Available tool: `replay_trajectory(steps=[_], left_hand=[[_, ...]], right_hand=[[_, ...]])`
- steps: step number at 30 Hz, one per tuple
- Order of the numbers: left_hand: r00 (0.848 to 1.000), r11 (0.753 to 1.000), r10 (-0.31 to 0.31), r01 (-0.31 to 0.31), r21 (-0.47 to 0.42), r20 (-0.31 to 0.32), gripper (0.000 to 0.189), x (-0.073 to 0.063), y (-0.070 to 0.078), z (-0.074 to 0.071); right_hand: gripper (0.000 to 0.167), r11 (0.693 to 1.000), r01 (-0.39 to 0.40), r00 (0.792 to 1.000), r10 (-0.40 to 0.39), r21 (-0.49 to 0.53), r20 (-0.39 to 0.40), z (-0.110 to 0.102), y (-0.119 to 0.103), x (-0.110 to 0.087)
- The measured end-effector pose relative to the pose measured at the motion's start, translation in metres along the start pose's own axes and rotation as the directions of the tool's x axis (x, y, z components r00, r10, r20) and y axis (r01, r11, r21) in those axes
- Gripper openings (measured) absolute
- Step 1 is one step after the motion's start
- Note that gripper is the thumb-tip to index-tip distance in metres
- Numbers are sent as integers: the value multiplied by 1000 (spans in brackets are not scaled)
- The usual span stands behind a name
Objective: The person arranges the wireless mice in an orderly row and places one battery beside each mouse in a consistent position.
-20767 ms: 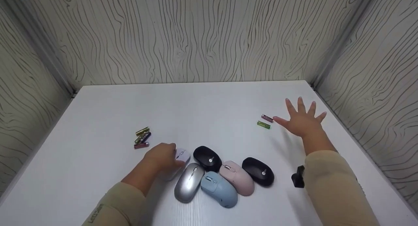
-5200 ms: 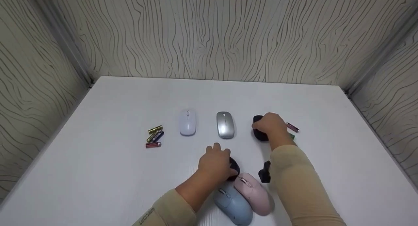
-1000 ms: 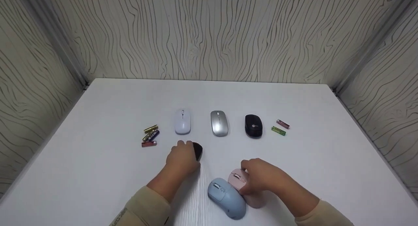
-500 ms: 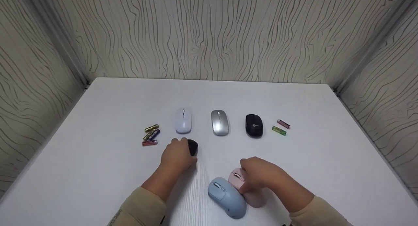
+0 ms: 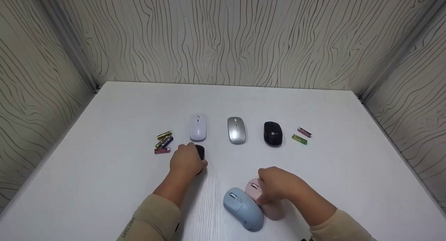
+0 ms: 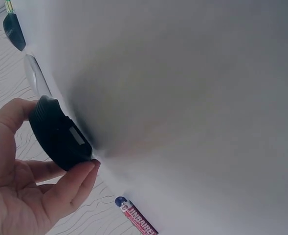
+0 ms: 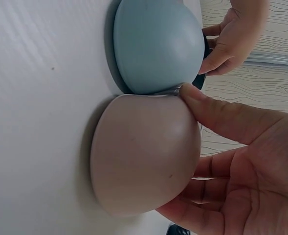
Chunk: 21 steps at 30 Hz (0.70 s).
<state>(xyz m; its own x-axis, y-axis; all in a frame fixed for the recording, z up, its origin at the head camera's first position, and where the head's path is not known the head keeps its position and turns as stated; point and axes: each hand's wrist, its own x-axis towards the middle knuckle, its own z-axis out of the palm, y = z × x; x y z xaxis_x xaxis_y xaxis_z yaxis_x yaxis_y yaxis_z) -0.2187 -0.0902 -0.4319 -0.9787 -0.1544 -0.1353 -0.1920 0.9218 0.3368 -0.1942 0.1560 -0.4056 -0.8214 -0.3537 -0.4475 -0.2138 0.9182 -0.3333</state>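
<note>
My left hand [image 5: 185,160] grips a black computer mouse [image 6: 60,132] by its sides, below the white mouse [image 5: 198,128]. In the left wrist view that mouse is tipped, its underside partly showing close over the table. My right hand [image 5: 280,185] holds the pink mouse [image 7: 144,152] between thumb and fingers, and the hand hides part of it in the head view. Against the pink mouse lies the light blue mouse [image 5: 244,209]. Farther back, a silver mouse [image 5: 236,130] and a second black mouse [image 5: 273,133] form a row with the white one.
Several AAA-size batteries [image 5: 162,150] lie in a small heap left of the white mouse. To the right of the row are a red battery [image 5: 304,132] and a green battery [image 5: 299,139]. Wood-grain panels [image 5: 223,39] wall the white table [image 5: 111,108] at back and sides.
My left hand has carried the black mouse leftward and slightly away from me, toward the white mouse. My right hand stays on the pink mouse. Earlier, the mice were bunched together; three now stand in a row.
</note>
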Motion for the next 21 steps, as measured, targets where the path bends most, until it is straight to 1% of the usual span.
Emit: replay_trajectory(steps=[4,16,18,21], left_hand=[[1000,1000,-1,1,4,13,64,1,1,2],[999,1000,-17,17,8,39,66,-2,5,0],[999,1000,-17,16,10,35,66,-3,5,-1],[1000,999,-5,4,52,11,67,-6,6,-2]], right_hand=[[40,1000,0,1000,0,7,-10,1,0,1],[41,1000,-16,1000,17,-5,13,0,0,1],[41,1000,-14,1000,14,-9,11,0,0,1],[42,1000,-8,1000,8,-20,1,1,0,0]])
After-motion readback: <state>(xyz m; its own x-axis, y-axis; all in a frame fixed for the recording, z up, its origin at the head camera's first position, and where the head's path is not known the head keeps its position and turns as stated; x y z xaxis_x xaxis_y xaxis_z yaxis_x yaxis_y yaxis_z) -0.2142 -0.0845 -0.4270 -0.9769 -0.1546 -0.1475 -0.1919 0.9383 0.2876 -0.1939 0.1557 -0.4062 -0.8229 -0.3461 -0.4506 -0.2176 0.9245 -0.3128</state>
